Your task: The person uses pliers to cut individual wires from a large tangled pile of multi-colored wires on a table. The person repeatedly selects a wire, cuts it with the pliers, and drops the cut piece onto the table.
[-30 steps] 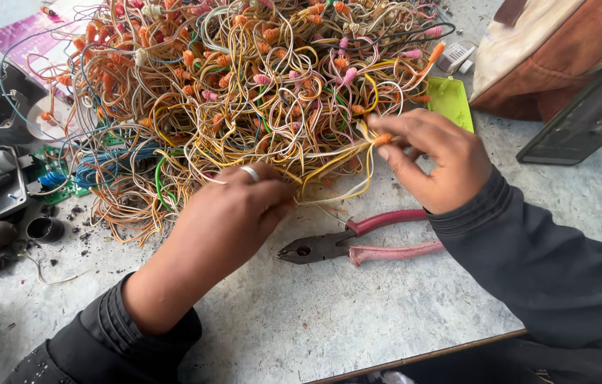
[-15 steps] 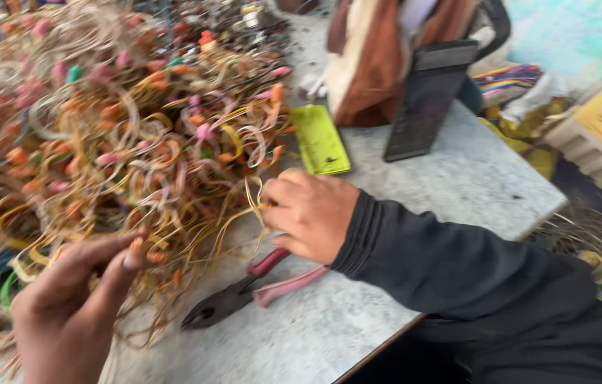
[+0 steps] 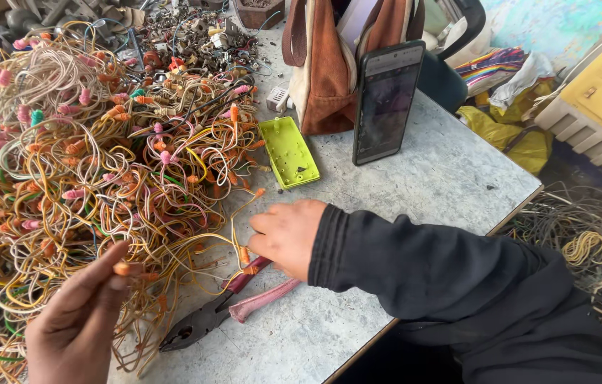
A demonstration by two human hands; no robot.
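A big tangle of thin wires (image 3: 94,163) with orange and pink ends covers the left of a grey table (image 3: 415,192). My right hand (image 3: 288,237) is closed on a yellow wire with orange ends (image 3: 238,235) pulled out from the heap's edge. At the lower left, my left hand (image 3: 77,320) pinches an orange-tipped wire end (image 3: 122,269) between its fingertips. Pliers with pink handles (image 3: 226,307) lie on the table just below my right hand.
A lime-green plastic case (image 3: 289,152) lies beside the heap. A dark phone (image 3: 386,101) leans upright against a brown and cream bag (image 3: 322,64). Scrap parts (image 3: 194,32) lie at the back. Coiled wires (image 3: 585,249) sit on the floor beyond the table's right edge.
The view has swung right and downward, so the heap now sits left. My right hand has dropped lower towards the pliers, still on the yellow wire. My left hand has lifted off the heap.
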